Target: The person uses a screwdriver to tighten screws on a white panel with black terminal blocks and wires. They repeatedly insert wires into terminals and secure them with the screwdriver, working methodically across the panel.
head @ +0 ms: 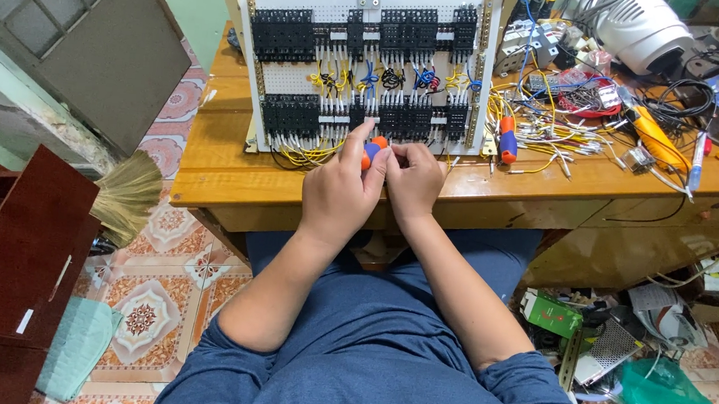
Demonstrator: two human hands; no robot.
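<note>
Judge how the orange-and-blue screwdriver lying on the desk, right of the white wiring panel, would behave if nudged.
The screwdriver looks rigid, with a rounded handle, so it would probably roll rather than flex. It lies among loose yellow wires, which might snag it or drag along. It seems light for its size.

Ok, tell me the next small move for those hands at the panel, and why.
Probably steady the orange-and-blue screwdriver, which both the left hand and right hand grip, and seat its tip on a terminal in the lower relay row. Its tip seems to point there, though the hands hide it.
</note>
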